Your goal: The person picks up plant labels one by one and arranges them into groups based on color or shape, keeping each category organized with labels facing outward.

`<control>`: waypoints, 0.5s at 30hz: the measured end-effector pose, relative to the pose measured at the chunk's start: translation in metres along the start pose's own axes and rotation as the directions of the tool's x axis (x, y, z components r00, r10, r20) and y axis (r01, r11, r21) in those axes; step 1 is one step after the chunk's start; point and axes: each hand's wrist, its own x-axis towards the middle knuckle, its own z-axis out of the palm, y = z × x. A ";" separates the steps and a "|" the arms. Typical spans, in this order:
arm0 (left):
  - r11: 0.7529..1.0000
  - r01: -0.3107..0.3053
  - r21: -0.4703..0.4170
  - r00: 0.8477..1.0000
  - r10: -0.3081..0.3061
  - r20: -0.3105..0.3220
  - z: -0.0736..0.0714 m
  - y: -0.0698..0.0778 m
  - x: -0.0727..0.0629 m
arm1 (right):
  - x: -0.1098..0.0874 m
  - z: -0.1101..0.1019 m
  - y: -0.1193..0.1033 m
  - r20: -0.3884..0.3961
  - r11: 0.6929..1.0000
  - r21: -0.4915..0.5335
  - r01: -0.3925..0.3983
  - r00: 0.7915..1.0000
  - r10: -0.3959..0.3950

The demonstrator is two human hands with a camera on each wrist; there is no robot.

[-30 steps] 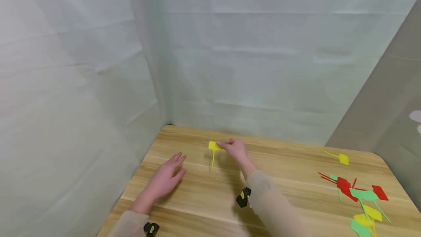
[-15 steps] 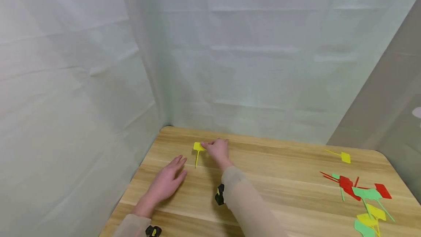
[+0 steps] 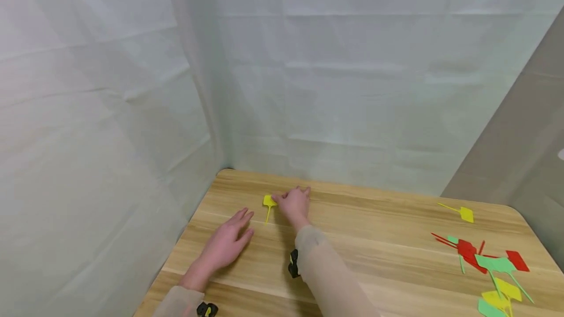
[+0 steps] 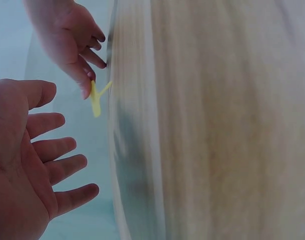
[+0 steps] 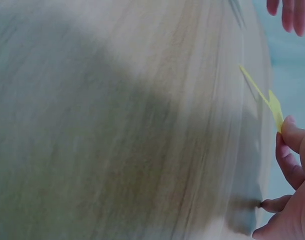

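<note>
My right hand pinches a yellow plant label by the right edge of its flat head, between thumb and index finger. The label's thin stem slants down toward the wooden table, as the right wrist view shows with the label at the fingertips. Its other fingers are spread, their tips near the tabletop. My left hand is over the table's left side, fingers extended and holding nothing. In the left wrist view the left palm faces the camera, apart from the label.
A loose pile of red labels, green labels and yellow labels lies at the right of the wooden table. One separate yellow label lies behind them. Pale cloth walls rise behind and to the left.
My right hand has carried the yellow label leftward, then lowered it slightly toward the table. The left hand has stayed almost in place.
</note>
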 end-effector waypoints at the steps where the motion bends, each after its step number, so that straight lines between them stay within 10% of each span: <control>1: 1.000 0.005 -0.002 1.000 -0.005 0.004 0.000 0.000 0.000 | -0.001 0.001 0.001 -0.003 1.000 -0.019 0.011 1.000 -0.011; 15: 0.999 0.035 -0.010 0.999 -0.034 0.025 -0.002 0.000 -0.002 | -0.011 0.002 0.009 -0.019 0.981 -0.160 0.109 0.993 -0.114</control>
